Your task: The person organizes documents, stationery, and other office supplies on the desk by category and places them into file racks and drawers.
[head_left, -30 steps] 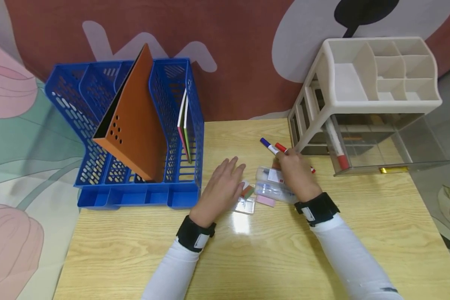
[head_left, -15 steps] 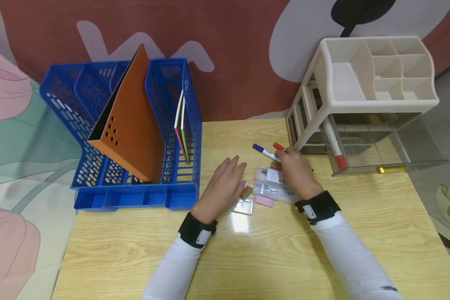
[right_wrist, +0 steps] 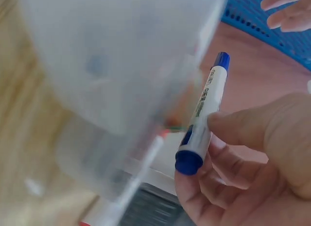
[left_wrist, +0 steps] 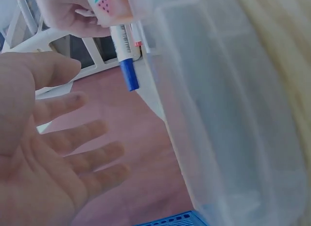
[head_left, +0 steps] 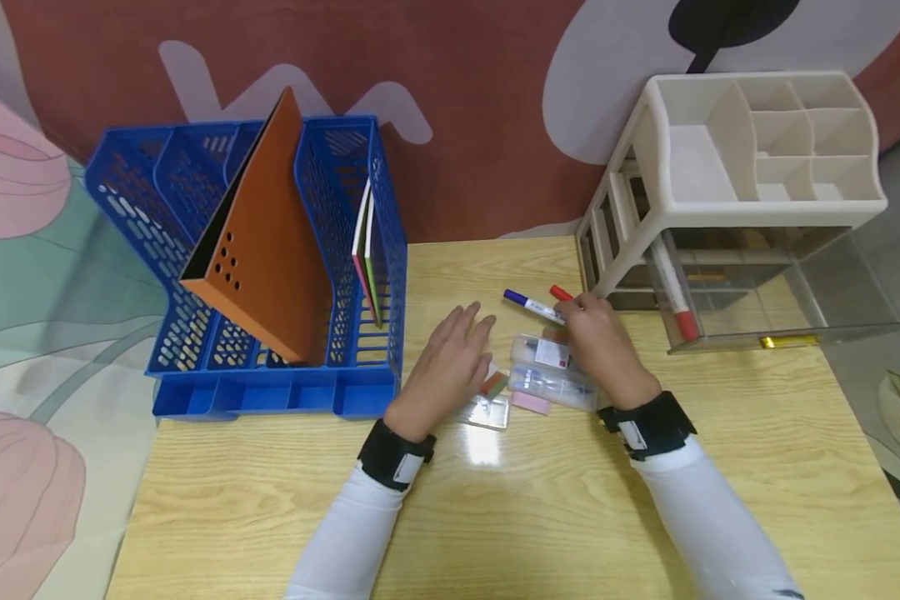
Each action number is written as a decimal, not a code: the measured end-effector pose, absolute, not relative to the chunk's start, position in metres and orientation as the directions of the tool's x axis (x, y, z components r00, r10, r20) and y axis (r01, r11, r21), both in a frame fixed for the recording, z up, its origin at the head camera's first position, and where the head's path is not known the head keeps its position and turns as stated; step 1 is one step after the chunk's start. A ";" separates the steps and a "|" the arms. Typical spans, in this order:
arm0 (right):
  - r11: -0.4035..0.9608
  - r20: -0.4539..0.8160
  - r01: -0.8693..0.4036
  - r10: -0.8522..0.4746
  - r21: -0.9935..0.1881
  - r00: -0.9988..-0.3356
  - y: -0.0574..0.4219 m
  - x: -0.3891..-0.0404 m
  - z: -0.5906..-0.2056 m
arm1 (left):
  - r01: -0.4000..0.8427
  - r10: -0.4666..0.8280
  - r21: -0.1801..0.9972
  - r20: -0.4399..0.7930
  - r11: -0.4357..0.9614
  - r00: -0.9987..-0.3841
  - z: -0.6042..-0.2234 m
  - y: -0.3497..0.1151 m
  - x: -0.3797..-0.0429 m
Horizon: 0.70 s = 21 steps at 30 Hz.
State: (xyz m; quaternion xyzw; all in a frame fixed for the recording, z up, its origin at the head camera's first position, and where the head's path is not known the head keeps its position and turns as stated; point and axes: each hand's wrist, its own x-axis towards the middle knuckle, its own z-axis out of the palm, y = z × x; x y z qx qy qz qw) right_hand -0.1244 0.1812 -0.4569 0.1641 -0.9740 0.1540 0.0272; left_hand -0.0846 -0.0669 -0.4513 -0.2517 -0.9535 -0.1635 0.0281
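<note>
Between thumb and fingers my right hand point(head_left: 606, 346) pinches a white marker with a blue cap point(right_wrist: 208, 107); its capped end points left in the head view. A red-capped marker point(head_left: 560, 292) lies just behind that hand, partly covered by it. My left hand point(head_left: 444, 371) hovers with fingers spread and holds nothing, as the left wrist view also shows. Close to it are a small clear box point(head_left: 489, 412) and an orange-green eraser-like block point(head_left: 495, 383). A clear pencil case point(head_left: 543, 379) sits between the hands, with a pink block point(head_left: 531, 403) in front of it.
On the left stands a blue file rack point(head_left: 277, 390) holding an orange folder point(head_left: 270, 250) and thin booklets point(head_left: 367, 250). At the right is a white desk organizer point(head_left: 772, 207); its clear drawer point(head_left: 795, 321) is pulled out, with a red-ended white stick point(head_left: 677, 292) inside.
The blue-capped marker has shifted left and tilted flatter in my right hand. That hand has edged slightly right, showing more of the pencil case. My left hand has barely moved.
</note>
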 end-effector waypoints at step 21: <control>0.722 0.290 -0.662 -0.601 -0.203 -0.744 0.168 -0.084 -0.413 | 0.680 0.592 0.122 0.399 0.723 -0.700 -0.444 -0.065 -0.078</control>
